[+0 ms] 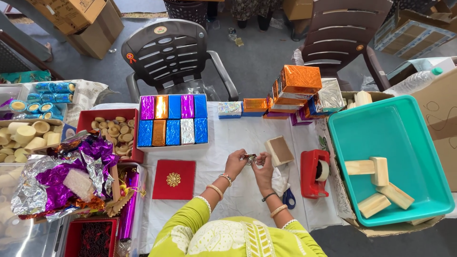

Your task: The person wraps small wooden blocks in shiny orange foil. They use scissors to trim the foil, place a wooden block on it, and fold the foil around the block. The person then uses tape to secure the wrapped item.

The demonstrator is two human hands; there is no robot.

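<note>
Head view: both hands meet over the white table (228, 143), just in front of the person. The left hand (235, 163) and the right hand (263, 172) pinch one small shiny scrap (251, 157) between their fingertips, each grip closed on it from its own side. The wooden block (279, 150) lies just beside the right hand, up and to its right, its long axis running diagonally away from the body. The right hand is the nearer one. The red tape dispenser (314, 173) sits farther right.
</note>
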